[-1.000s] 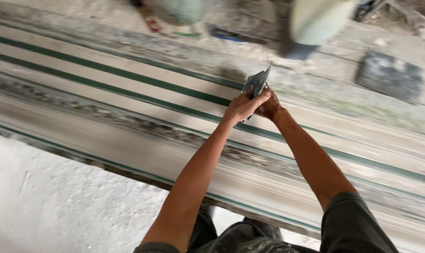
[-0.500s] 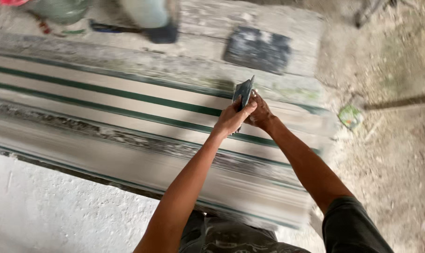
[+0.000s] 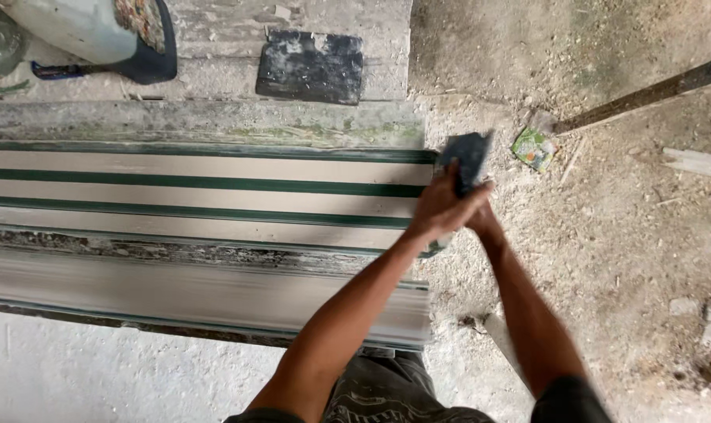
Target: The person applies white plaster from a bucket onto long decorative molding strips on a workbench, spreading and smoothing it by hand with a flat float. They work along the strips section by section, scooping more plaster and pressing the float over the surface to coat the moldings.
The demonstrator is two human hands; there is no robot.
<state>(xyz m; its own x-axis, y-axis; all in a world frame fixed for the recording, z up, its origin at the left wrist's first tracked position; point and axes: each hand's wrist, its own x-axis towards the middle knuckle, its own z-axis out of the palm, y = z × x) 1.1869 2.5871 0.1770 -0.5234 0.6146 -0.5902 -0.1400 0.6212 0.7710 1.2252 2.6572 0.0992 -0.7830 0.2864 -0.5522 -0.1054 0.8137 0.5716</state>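
Observation:
Both my hands grip a dark flat scraper blade [image 3: 466, 158] at the right end of a long moulded cornice piece [image 3: 199, 227] with green stripes. My left hand [image 3: 441, 205] wraps over the tool from the left. Behind it, my right hand [image 3: 483, 218] is mostly hidden, with only its wrist and some fingers showing. The blade sticks up past the end of the moulding, over the dirt floor.
A dark rectangular trowel plate [image 3: 311, 66] lies on the concrete ledge behind the moulding. Another person's foot in a dark sandal [image 3: 140, 35] stands at the top left. A small green packet [image 3: 534, 148] and a long bar [image 3: 645, 94] lie on the sandy floor to the right.
My hands and the scraper have slid rightward along the moulding, from its middle to its right end. The view has shifted right with them.

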